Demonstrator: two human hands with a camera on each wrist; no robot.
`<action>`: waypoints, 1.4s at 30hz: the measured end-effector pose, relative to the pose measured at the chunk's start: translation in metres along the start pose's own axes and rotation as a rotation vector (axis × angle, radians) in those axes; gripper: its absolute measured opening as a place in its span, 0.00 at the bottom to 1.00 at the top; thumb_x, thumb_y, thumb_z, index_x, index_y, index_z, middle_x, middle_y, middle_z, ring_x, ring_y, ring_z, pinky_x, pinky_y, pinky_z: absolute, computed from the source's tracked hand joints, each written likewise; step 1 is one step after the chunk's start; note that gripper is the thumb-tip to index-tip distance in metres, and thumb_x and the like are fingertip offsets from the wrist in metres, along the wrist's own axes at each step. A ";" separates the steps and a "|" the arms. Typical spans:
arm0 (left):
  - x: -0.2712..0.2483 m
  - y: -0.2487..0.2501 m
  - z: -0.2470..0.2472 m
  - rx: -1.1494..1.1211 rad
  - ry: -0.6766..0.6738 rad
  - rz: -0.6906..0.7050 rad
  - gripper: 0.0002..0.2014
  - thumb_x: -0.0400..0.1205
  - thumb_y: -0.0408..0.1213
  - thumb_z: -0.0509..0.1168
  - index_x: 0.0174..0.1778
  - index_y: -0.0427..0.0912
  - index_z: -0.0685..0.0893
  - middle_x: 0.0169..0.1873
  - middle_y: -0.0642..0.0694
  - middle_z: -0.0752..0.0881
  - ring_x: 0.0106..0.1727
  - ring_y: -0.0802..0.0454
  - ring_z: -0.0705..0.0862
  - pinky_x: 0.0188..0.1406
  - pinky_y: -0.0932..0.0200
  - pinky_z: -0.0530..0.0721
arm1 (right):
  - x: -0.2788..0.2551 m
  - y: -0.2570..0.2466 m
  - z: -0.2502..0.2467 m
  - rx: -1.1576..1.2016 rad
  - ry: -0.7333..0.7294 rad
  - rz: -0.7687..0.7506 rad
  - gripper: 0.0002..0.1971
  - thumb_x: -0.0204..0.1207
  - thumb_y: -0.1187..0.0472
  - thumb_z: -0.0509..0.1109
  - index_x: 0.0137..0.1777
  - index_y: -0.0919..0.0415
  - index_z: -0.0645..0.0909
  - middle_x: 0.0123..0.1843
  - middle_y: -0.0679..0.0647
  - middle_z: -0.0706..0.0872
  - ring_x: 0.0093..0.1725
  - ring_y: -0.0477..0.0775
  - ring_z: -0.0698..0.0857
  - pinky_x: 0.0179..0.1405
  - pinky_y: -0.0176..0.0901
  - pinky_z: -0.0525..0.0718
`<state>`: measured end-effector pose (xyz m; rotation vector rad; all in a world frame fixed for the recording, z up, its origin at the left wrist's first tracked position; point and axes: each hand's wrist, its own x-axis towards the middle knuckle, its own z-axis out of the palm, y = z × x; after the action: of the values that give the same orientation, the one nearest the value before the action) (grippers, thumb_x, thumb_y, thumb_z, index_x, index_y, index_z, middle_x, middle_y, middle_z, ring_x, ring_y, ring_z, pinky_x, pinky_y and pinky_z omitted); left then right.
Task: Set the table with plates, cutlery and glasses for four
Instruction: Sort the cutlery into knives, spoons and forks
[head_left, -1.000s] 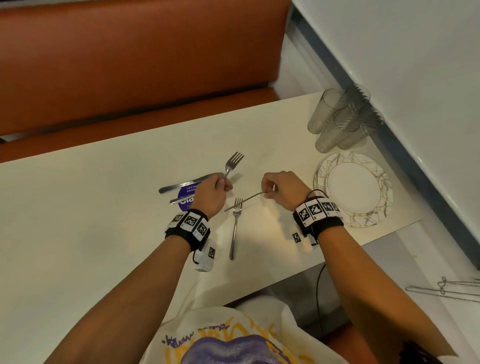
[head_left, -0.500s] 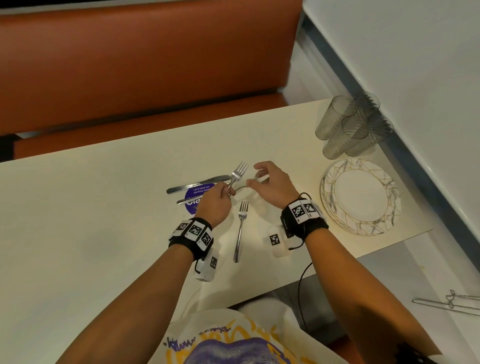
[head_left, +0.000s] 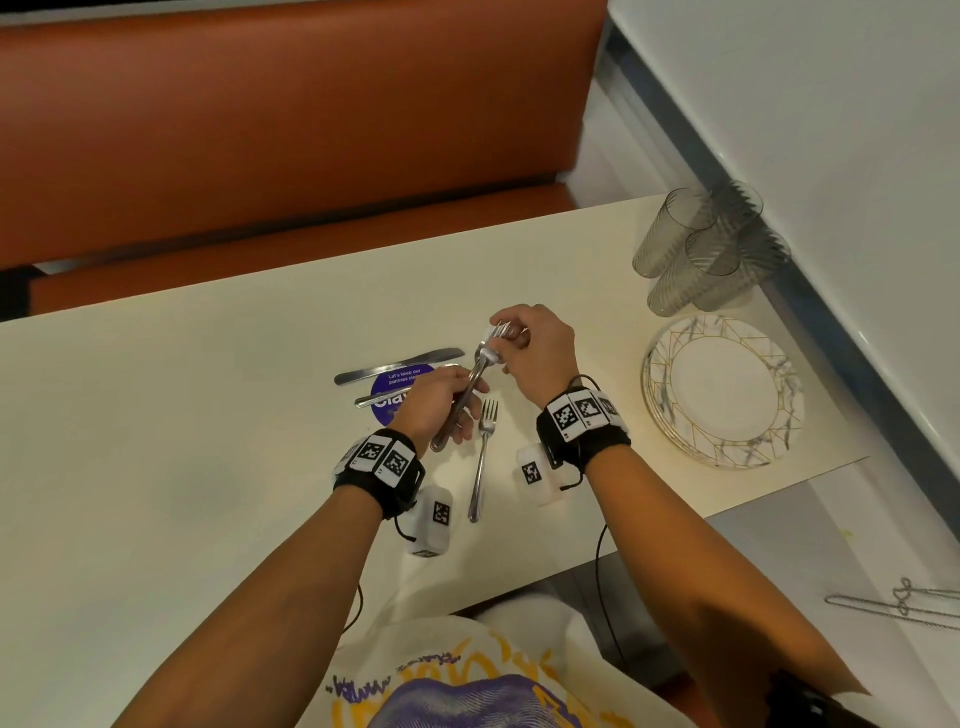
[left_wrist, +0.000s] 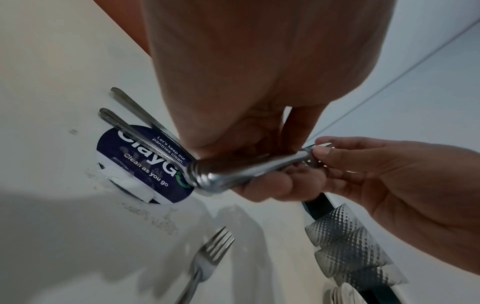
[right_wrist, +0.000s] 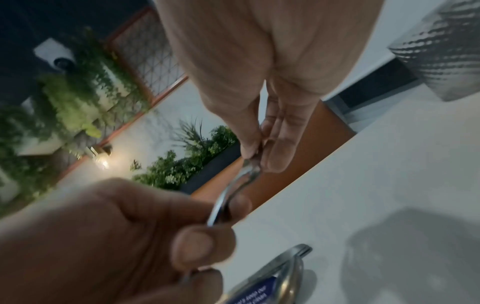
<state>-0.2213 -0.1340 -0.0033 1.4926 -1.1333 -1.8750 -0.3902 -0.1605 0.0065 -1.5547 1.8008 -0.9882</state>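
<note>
My left hand (head_left: 457, 410) grips the handles of a small bundle of steel forks (head_left: 475, 376), lifted just above the cream table (head_left: 208, 441). My right hand (head_left: 506, 338) pinches the tine end of that same bundle. In the left wrist view the stacked handle ends (left_wrist: 207, 179) show under my curled fingers. In the right wrist view my thumb and fingers pinch the forks (right_wrist: 249, 170). One more fork (head_left: 482, 457) lies flat on the table below my hands. Two knives (head_left: 400, 361) lie side by side to the left, across a blue round sticker (head_left: 397, 387).
A stack of white plates with gold lines (head_left: 722, 389) sits near the table's right front corner. Several ribbed grey glasses (head_left: 701, 249) stand behind it by the wall. An orange bench (head_left: 285, 130) runs along the far side.
My right hand carried its fork up to the one in my left hand. Both hands now hold the forks together, raised off the table. The fork lying on the table stayed put.
</note>
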 end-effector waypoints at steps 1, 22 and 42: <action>0.000 0.000 0.001 -0.016 -0.010 0.002 0.17 0.91 0.35 0.53 0.56 0.31 0.86 0.31 0.37 0.84 0.23 0.44 0.78 0.23 0.55 0.74 | 0.000 0.000 0.001 -0.032 -0.006 -0.005 0.13 0.71 0.66 0.80 0.54 0.52 0.89 0.45 0.51 0.81 0.37 0.48 0.84 0.41 0.42 0.89; 0.013 -0.009 -0.012 0.070 0.095 -0.073 0.13 0.91 0.35 0.54 0.43 0.42 0.80 0.28 0.49 0.74 0.23 0.56 0.67 0.18 0.65 0.64 | 0.006 0.013 0.019 0.051 -0.134 0.173 0.13 0.79 0.49 0.73 0.58 0.54 0.87 0.45 0.48 0.90 0.41 0.52 0.91 0.48 0.46 0.88; 0.014 -0.039 -0.060 0.088 0.295 -0.097 0.14 0.90 0.33 0.57 0.47 0.35 0.88 0.32 0.42 0.87 0.32 0.44 0.87 0.28 0.53 0.86 | -0.004 0.036 0.043 -0.208 -0.531 0.208 0.01 0.77 0.62 0.75 0.46 0.56 0.86 0.39 0.45 0.88 0.41 0.48 0.87 0.43 0.35 0.83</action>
<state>-0.1635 -0.1425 -0.0474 1.8321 -1.0310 -1.6128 -0.3760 -0.1619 -0.0476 -1.5263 1.6660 -0.2572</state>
